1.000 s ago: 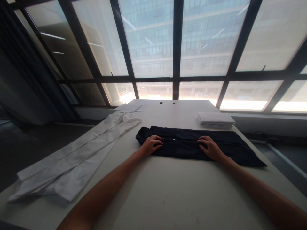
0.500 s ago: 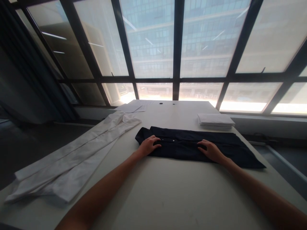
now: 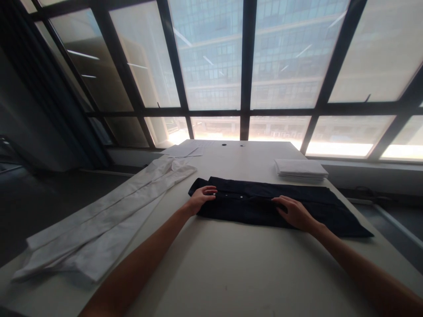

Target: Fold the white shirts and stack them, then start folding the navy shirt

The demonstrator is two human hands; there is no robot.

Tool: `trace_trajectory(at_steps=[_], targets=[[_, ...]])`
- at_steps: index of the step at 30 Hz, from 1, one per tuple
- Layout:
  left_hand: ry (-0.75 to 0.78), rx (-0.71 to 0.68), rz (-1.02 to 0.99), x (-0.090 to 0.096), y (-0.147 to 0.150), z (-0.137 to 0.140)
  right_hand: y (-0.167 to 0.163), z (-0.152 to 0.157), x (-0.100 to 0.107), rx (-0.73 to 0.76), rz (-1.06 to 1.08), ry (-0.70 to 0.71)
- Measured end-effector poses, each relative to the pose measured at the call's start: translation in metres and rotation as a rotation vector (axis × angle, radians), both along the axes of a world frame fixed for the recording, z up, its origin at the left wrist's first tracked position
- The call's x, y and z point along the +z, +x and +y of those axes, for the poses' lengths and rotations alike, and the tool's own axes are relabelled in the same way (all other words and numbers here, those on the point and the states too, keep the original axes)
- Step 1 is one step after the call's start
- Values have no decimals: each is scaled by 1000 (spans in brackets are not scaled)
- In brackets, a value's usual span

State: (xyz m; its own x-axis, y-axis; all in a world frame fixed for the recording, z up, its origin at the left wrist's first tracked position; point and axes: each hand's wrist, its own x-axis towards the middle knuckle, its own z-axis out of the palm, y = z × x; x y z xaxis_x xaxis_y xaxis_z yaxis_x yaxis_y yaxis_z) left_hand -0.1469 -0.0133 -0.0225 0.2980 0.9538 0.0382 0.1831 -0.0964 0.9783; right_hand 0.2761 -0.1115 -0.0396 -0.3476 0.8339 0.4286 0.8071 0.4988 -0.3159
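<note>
A folded dark navy button-up shirt (image 3: 251,211) lies lengthwise across the white table, its collar end to the left. Small pale buttons show along its front strip. My left hand (image 3: 199,198) rests on the shirt by the collar, fingers stretched out beside a button and thumb a little apart. Farther right, my right hand (image 3: 293,212) touches the same front strip, with its fingers extended and the thumb below them. The undersides of both hands are hidden, and I see no cloth clearly gripped.
Along the left side of the table (image 3: 211,268) a long white garment (image 3: 99,220) is spread out. Papers (image 3: 181,150) lie at the back left. A stack of folded white cloth (image 3: 300,169) sits behind the shirt on the right. Large windows (image 3: 211,66) stand beyond the table.
My left hand has shifted slightly left toward the collar, uncovering a button by its fingertips. My right hand stays near the same spot on the shirt. The whole view has tilted a little.
</note>
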Motion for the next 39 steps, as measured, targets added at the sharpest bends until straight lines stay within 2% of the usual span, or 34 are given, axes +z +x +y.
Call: trace_trajectory(at_steps=[6,11,17,21,23,25,28,30,32,34,37,39], targets=[[-70,-210,-7,21,-5,-16,13,-23,7,21,-178,-43],[-30,-315,2,37,-15,-34,34,-50,6,-31,-302,-44],[-54,-474,25,39,-32,-64,57,-82,-2,-68,-264,-82],[-112,-630,110,36,-39,-79,66,-105,-9,-45,-282,-35],[-122,-672,175,34,-37,-82,70,-116,-10,-33,-244,-72],[-92,-641,251,30,-32,-82,75,-124,-8,-28,-194,-139],[72,-472,326,23,-19,-80,86,-128,-10,-62,-147,-188],[268,-341,360,17,-10,-79,96,-123,-17,-146,-133,-116],[440,-266,409,10,-4,-81,107,-118,-27,-258,-133,-3],[503,-289,465,5,-1,-84,115,-114,-38,-330,-141,41],[481,-397,512,1,0,-90,119,-116,-45,-370,-137,-49],[470,-444,496,2,0,-93,116,-120,-42,-410,-123,-91]])
